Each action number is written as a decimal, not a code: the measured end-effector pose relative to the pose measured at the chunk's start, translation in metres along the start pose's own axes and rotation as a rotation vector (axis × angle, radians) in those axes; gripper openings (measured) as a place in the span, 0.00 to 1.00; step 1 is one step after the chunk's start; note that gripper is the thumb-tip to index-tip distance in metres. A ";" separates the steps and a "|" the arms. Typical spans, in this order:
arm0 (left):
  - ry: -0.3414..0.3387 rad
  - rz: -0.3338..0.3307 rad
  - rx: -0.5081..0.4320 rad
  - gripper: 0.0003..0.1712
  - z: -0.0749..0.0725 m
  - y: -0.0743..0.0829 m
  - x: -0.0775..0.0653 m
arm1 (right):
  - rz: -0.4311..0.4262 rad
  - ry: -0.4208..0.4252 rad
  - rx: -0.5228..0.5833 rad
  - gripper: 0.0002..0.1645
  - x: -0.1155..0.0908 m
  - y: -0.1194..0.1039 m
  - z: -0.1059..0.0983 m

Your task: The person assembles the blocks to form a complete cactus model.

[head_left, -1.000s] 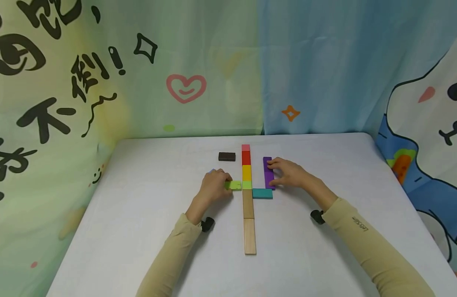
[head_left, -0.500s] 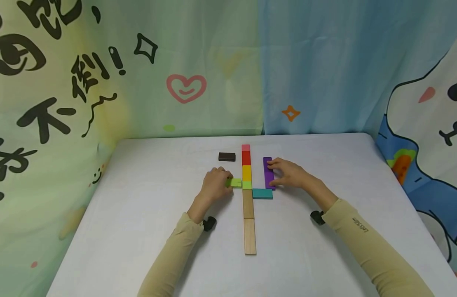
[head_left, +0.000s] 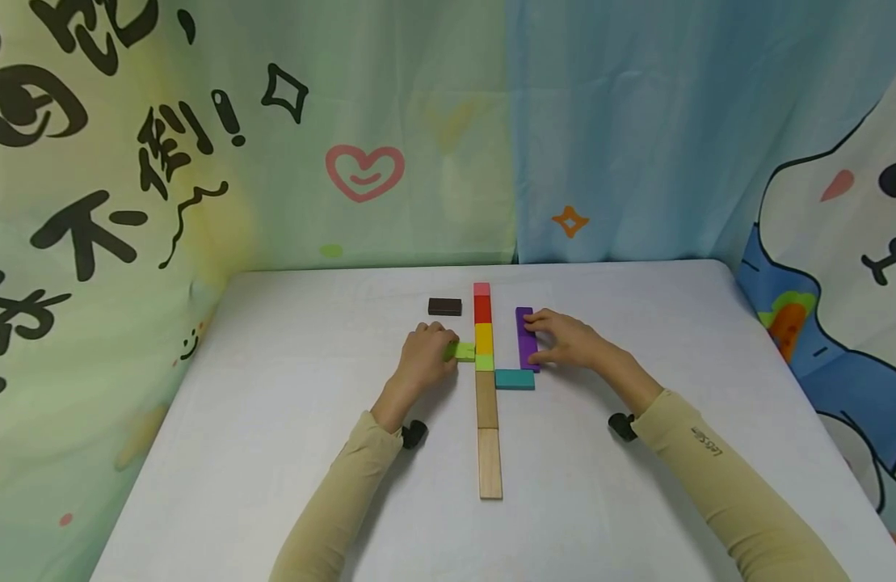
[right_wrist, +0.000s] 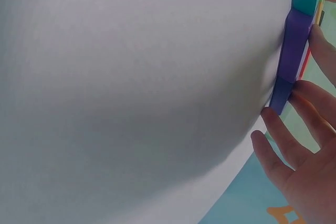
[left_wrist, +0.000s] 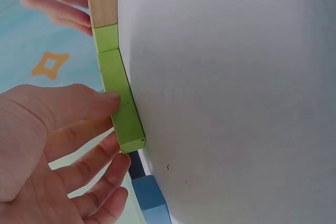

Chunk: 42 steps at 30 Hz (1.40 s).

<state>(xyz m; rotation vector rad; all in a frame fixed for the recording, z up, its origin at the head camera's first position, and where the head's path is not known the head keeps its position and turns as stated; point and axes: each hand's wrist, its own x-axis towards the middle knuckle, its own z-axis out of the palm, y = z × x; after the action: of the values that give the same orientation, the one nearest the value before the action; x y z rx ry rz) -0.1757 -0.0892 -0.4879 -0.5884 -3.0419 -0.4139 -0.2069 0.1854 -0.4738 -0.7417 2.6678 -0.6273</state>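
My left hand [head_left: 424, 356] pinches a light green block [left_wrist: 124, 100] between thumb and fingers. One end of this block meets the left side of a column of blocks, beside the column's own green block [head_left: 485, 363]. To the right of the column, my right hand [head_left: 567, 339] holds a purple block [head_left: 525, 335] lengthwise, thumb at its near end and fingers at its far end. A darker purple section [right_wrist: 282, 94] continues it in the right wrist view; whether it is a separate block I cannot tell. A teal block [head_left: 515, 380] touches the column's right side.
The column has pink [head_left: 481, 288], red [head_left: 482, 309] and yellow [head_left: 484, 339] blocks at the far end, and wooden blocks [head_left: 489, 462] nearer. A black block [head_left: 444, 307] lies back left. A blue block [left_wrist: 151, 199], hidden in the head view, lies beyond the left fingers.
My left hand has slid the light green block a little away from me and slightly right, along the column's side. The right hand and purple block look unmoved.
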 end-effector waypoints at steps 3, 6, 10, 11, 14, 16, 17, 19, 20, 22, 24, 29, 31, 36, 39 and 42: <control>0.003 0.005 0.000 0.17 0.000 0.000 0.000 | -0.003 0.003 -0.003 0.39 0.000 0.000 0.000; 0.005 0.008 -0.003 0.17 0.000 0.000 0.000 | -0.005 0.005 0.000 0.39 -0.001 -0.001 0.000; -0.001 0.005 -0.010 0.17 0.000 0.000 0.000 | 0.003 0.002 0.003 0.39 -0.002 -0.002 -0.001; -0.001 0.006 -0.013 0.17 0.000 0.000 0.000 | 0.006 0.000 0.004 0.39 -0.001 -0.002 -0.001; -0.002 0.005 -0.017 0.17 0.000 0.000 0.001 | 0.011 0.000 0.006 0.39 -0.002 -0.002 -0.001; -0.003 0.008 -0.017 0.17 0.000 0.000 0.001 | 0.008 0.001 0.007 0.39 -0.002 -0.003 -0.001; -0.003 0.010 -0.016 0.17 0.000 0.000 0.001 | 0.008 0.002 0.009 0.38 -0.002 -0.003 -0.001; -0.004 0.012 -0.016 0.17 0.000 0.000 0.001 | 0.007 0.002 0.012 0.38 -0.003 -0.004 -0.002; -0.004 0.012 -0.015 0.17 0.000 0.000 0.001 | 0.010 0.000 0.015 0.38 -0.003 -0.004 -0.002; -0.003 0.012 -0.018 0.17 0.000 0.000 0.001 | 0.014 -0.003 0.016 0.38 -0.004 -0.004 -0.002; -0.006 0.011 -0.025 0.17 -0.001 0.000 0.001 | 0.017 -0.005 0.015 0.38 -0.004 -0.004 -0.003; -0.014 -0.003 -0.046 0.18 -0.005 0.000 0.000 | 0.021 -0.005 0.018 0.38 -0.004 -0.004 -0.003; -0.007 -0.019 -0.069 0.18 -0.010 -0.003 0.001 | 0.020 -0.003 0.018 0.38 -0.004 -0.003 -0.003; 0.050 -0.093 -0.122 0.17 -0.024 -0.020 0.014 | 0.017 -0.001 0.027 0.38 -0.005 -0.003 -0.003; 0.067 -0.118 -0.117 0.17 -0.026 -0.031 0.030 | 0.014 0.000 0.027 0.38 -0.004 -0.002 -0.003; 0.040 -0.113 -0.105 0.19 -0.021 -0.038 0.046 | 0.007 0.003 0.027 0.38 -0.003 -0.001 -0.002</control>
<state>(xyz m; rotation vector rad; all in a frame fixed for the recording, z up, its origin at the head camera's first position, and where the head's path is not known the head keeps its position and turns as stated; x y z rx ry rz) -0.2334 -0.1119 -0.4740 -0.4081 -3.0392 -0.5846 -0.2045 0.1873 -0.4715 -0.7244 2.6576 -0.6622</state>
